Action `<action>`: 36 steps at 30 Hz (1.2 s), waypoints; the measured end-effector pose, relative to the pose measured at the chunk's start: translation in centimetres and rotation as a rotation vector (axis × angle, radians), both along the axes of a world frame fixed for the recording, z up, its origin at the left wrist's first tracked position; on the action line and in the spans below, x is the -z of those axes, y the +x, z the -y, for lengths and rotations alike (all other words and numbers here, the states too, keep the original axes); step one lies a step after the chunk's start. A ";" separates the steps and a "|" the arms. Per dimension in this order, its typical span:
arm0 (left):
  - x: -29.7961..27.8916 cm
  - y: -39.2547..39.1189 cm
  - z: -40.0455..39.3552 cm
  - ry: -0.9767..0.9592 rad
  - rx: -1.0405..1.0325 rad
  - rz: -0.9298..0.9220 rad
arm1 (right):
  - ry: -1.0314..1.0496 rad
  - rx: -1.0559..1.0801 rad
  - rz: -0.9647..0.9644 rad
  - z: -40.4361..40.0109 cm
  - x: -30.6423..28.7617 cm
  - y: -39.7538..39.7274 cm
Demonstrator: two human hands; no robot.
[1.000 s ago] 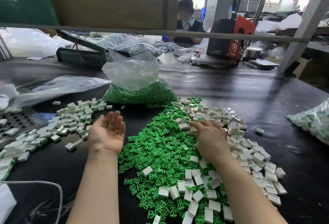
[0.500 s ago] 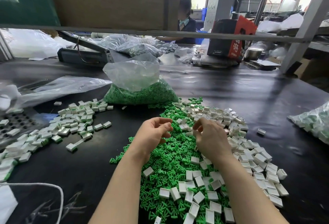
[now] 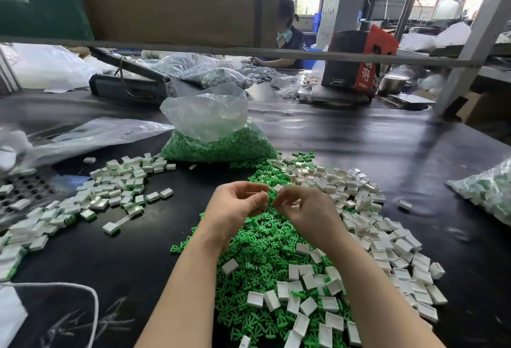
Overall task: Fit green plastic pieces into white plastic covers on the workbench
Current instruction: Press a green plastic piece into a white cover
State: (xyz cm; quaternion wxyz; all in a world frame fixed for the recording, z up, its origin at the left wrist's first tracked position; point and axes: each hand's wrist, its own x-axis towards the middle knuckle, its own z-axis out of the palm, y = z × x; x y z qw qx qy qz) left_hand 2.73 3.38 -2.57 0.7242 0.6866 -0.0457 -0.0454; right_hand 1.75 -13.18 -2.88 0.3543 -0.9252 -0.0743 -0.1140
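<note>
Far left of the table (image 3: 387, 154): done pile (image 3: 91, 203) of white covers with green showing, spread toward the left edge. Bag of green pieces (image 3: 218, 137) sits mid-table, behind the work area.

Left hand (image 3: 235, 209) over the green pile (image 3: 262, 242), fingers curled, thumb and forefinger closed toward each other. Looks like it pinches something small; can't tell what, part is hidden.

Right hand (image 3: 307, 209) just beside it, fingertips nearly meeting the left's. A white cover (image 3: 278, 187) pokes out at its fingertips, so its grip looks clamped on that.

Loose covers (image 3: 387, 237) run along the right side of the green pile, toward the near edge. Another bag (image 3: 486, 192) at the right edge.

Step, my read: mating one piece into one cover, mid-air. Next: align the green piece to the cover's open side, press home, drop on the done pile.
</note>
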 end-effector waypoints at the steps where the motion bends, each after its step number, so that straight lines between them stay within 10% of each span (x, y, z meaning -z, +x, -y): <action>1: -0.1 0.0 -0.2 -0.009 -0.015 0.017 | -0.071 -0.051 -0.076 0.1 0.0 -0.2; 12: -0.7 -0.1 0.1 -0.001 -0.098 0.144 | -0.346 -0.142 -0.143 -0.5 0.3 -0.5; 23: -0.9 -0.4 -0.2 -0.161 -0.074 0.070 | 0.650 -0.109 -0.060 -0.1 -1.2 -1.1; 36: -1.1 -0.7 0.6 -0.190 -0.007 0.036 | 0.865 -0.037 0.011 -0.6 -1.5 -0.9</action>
